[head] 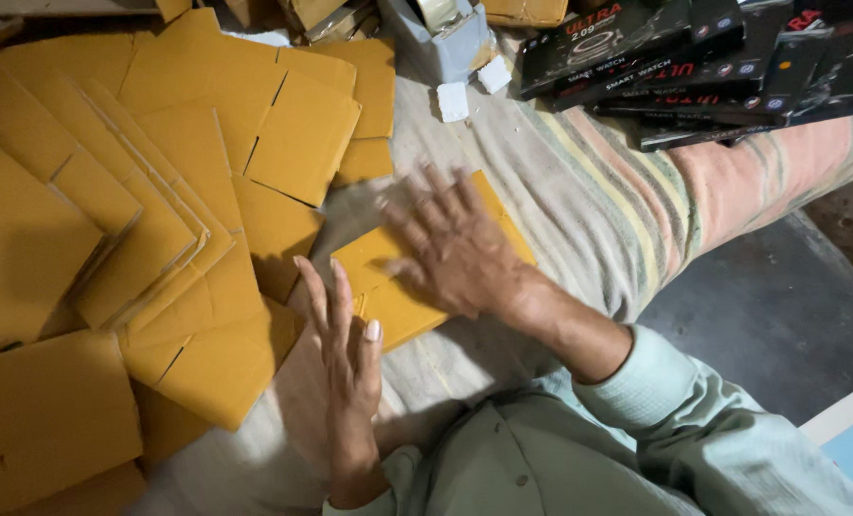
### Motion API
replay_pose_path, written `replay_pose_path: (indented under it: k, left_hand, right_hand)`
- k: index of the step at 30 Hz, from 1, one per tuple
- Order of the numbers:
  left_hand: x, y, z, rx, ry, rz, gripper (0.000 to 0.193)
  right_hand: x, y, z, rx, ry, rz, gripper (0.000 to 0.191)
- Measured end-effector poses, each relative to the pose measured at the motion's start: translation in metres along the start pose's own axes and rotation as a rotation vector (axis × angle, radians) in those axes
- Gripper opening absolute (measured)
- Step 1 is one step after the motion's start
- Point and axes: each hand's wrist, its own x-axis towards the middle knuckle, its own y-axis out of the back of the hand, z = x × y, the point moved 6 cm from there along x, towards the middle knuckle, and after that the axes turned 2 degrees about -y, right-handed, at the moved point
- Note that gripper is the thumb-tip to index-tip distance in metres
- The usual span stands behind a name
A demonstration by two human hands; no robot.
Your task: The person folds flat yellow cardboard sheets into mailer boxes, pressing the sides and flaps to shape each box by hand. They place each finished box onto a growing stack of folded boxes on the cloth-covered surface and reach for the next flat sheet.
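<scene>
The yellow cardboard piece [417, 277] lies flat on the striped cloth [598, 210], at frame centre. The right hand [455, 244] rests palm-down on it, fingers spread and pointing toward 11 o'clock, gripping nothing. The left hand [345, 368] stands on edge at the piece's 7 o'clock corner, fingers straight and together, thumb out, nothing clasped. A spread of flat yellow cardboard blanks [159, 191] lies at 9 o'clock. Black product boxes [703, 67] are stacked at 1 o'clock.
</scene>
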Motion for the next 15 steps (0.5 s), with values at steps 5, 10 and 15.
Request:
replay_pose_path:
  k: [5,10,15]
  left_hand:
    - [0.018,0.008,0.039,0.49,-0.098,-0.005,0.058]
    - [0.064,-0.032,0.041,0.783,-0.151,-0.045,0.054]
    - [0.084,-0.043,0.007,0.767,-0.001,-0.176,0.049]
  right_hand:
    - [0.004,0.002,0.036,-0.063,-0.182,0.121,0.063]
    - [-0.006,0.009,0.04,0.015,-0.245,0.293,0.061]
    - [-0.01,0.016,0.04,-0.022,-0.239,0.189,0.056]
